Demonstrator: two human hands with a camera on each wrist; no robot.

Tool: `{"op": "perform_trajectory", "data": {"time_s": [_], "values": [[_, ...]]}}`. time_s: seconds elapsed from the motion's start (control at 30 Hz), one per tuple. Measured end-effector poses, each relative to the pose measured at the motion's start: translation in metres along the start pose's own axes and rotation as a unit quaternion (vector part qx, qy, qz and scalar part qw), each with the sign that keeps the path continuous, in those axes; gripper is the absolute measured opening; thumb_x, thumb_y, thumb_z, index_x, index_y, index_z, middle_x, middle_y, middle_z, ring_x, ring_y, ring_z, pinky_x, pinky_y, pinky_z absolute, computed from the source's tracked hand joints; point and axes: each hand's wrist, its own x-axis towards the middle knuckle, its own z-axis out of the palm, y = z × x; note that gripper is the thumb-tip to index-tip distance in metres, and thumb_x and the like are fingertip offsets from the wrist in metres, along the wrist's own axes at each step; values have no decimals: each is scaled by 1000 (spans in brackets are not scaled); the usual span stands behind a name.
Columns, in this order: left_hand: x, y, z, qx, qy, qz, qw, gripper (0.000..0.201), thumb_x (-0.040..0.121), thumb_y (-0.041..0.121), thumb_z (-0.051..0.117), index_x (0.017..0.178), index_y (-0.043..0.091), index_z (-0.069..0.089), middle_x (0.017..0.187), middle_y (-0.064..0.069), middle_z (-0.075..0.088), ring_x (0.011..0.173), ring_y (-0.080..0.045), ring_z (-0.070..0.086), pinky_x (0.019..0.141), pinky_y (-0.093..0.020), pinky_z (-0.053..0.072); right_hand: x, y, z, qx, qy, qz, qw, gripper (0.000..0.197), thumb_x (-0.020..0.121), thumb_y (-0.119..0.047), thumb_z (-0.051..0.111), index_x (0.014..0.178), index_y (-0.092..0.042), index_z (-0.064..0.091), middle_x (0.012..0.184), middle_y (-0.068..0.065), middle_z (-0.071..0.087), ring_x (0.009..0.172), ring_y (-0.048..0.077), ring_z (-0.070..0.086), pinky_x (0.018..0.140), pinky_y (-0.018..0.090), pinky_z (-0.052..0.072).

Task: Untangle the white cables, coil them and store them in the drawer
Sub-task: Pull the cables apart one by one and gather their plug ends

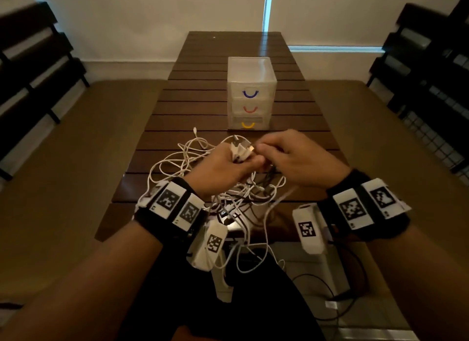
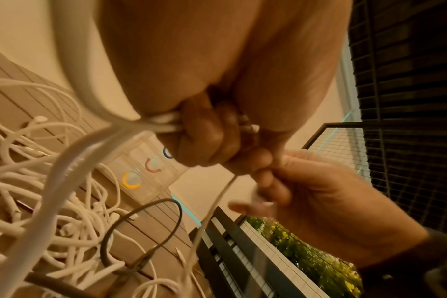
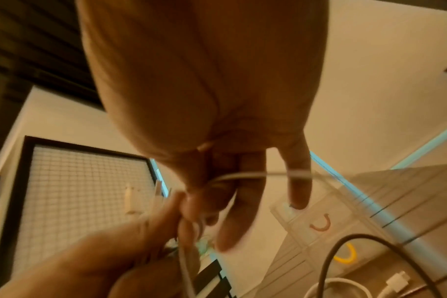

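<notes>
A tangle of white cables (image 1: 182, 158) lies on the near end of the slatted wooden table (image 1: 203, 87). My left hand (image 1: 243, 160) grips a bunch of white cable ends (image 1: 239, 149) just above the tangle; in the left wrist view its fingers (image 2: 207, 133) curl round several strands (image 2: 163, 124). My right hand (image 1: 266, 149) meets it from the right and pinches one thin white cable (image 2: 217, 197), which runs across its fingers (image 3: 242, 175). Behind the hands stands the clear drawer unit (image 1: 251, 87), its three drawers closed.
A black cable (image 1: 269, 174) loops through the white tangle near the right hand. Dark slatted benches stand to the left (image 1: 38, 61) and right (image 1: 418, 74) of the table. More cables hang over the near table edge (image 1: 243, 252).
</notes>
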Motion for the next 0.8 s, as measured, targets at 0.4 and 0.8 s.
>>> {"op": "perform_trajectory", "data": {"time_s": [0.4,0.8], "values": [[2,29,42,-24,50,82,995,29,101,21,47,92,8,71,50,2,39,42,-7,32,41,-16,26,-110,111,-21,-5,-116,273,955,8,92,-27,61,90,-29,69,93,-6,69,88,13,65,74,25,47],[37,60,121,-12,2,94,996,32,101,23,46,86,8,70,38,15,42,38,-1,35,41,-12,26,-148,49,39,176,-238,121,947,13,92,-29,64,101,-31,72,100,-19,72,95,-2,64,91,26,49]]}}
